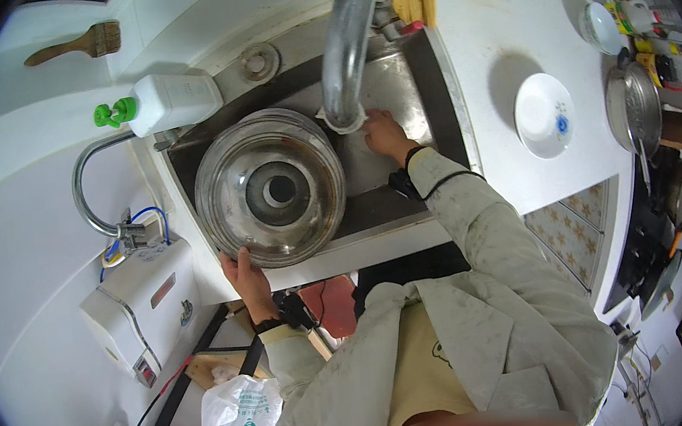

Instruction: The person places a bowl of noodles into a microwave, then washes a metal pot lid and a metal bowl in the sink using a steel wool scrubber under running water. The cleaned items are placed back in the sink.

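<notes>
A wide, round, shiny metal basin (316, 203) sits in the left part of the steel sink (414, 91). It shows concentric rings and a dark round spot at its middle. My left hand (250, 286) grips its near rim, thumb and fingers at the edge. Farther right, my right hand (387, 137) reaches down into the sink beside the mouth of the metal faucet (348, 52). Its fingers look apart and partly hidden by the spout, with nothing visible in them. No water stream can be made out.
Behind the sink's left corner stands a white jug (177, 101) with a green cap. A white bowl (544, 116) rests on the right counter, with a metal pot (634, 108) beyond it. Left are a white box-shaped appliance (146, 307) and a curved metal pipe (81, 184). A brush (86, 45) hangs above.
</notes>
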A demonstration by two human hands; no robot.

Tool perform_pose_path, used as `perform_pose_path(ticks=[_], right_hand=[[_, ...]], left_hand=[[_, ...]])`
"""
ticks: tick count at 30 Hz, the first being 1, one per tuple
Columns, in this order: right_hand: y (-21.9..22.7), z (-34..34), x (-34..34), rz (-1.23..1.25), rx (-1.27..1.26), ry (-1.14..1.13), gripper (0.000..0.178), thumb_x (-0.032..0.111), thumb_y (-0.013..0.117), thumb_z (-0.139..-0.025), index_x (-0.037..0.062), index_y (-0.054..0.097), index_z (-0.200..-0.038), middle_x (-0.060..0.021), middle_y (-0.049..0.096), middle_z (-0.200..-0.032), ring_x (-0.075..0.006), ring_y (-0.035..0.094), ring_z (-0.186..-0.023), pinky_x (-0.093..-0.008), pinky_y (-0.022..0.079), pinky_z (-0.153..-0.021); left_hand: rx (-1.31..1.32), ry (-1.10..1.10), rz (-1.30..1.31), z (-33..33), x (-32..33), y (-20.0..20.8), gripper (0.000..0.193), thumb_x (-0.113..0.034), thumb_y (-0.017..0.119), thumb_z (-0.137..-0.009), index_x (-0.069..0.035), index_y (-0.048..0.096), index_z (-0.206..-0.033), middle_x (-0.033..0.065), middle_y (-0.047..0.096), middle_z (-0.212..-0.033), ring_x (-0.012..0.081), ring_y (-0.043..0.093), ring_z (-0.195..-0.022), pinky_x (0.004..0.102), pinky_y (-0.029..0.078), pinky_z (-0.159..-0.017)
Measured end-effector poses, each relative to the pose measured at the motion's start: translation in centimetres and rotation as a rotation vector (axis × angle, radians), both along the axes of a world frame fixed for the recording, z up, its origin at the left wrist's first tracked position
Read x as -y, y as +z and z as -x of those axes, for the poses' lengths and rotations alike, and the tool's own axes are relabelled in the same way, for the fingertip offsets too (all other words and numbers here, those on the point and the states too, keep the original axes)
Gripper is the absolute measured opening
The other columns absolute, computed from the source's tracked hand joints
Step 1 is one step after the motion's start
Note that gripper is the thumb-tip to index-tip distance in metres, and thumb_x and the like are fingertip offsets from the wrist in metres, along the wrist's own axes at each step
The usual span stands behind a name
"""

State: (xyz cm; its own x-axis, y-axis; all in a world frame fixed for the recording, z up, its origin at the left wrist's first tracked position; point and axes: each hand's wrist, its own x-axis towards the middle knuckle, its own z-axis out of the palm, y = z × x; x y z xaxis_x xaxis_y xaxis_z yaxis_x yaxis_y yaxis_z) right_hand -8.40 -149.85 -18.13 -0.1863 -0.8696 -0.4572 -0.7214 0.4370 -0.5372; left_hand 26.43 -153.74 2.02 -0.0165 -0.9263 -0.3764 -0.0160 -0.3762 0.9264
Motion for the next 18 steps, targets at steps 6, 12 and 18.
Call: perform_pose_path(ticks=[6,12,18], right_hand=[[-2.7,-3.2,2.9,0.065,0.051,0.195,0.034,0.015,0.056,-0.087,0.0253,0.065,-0.118,-0.0149,0.025,-0.153,-0.0364,0.029,-0.137,-0.0442,0.027,-0.111],[-3.2,-4.1,3.0,-0.032,-0.076,0.211,0.031,0.018,0.059,-0.085,0.0038,0.063,-0.112,-0.0169,0.051,-0.126,-0.0348,0.047,-0.117,-0.046,0.039,-0.098],[-0.9,1.6,-1.3,0.014,-0.172,-0.065,0.034,0.02,0.075,-0.073,0.0017,0.063,-0.099,-0.0183,0.062,-0.1,-0.0355,0.059,-0.096,-0.0425,0.05,-0.083]], left_hand=[[-0.061,0.096,-0.014,0.3,-0.6,0.4,0.029,0.001,0.05,-0.089,0.001,0.049,-0.118,0.0085,0.058,-0.113,0.0162,0.055,-0.101,0.03,0.041,-0.093],[0.03,0.008,0.018,1.5,-0.3,0.6,0.017,-0.003,0.051,-0.09,-0.002,0.051,-0.108,0.0047,0.059,-0.102,0.0135,0.053,-0.094,0.0279,0.04,-0.089],[-0.14,-0.095,-0.021,4.8,-0.2,-3.1,0.03,-0.003,0.052,-0.091,0.001,0.049,-0.121,0.0075,0.058,-0.114,0.0163,0.055,-0.102,0.029,0.041,-0.092]])
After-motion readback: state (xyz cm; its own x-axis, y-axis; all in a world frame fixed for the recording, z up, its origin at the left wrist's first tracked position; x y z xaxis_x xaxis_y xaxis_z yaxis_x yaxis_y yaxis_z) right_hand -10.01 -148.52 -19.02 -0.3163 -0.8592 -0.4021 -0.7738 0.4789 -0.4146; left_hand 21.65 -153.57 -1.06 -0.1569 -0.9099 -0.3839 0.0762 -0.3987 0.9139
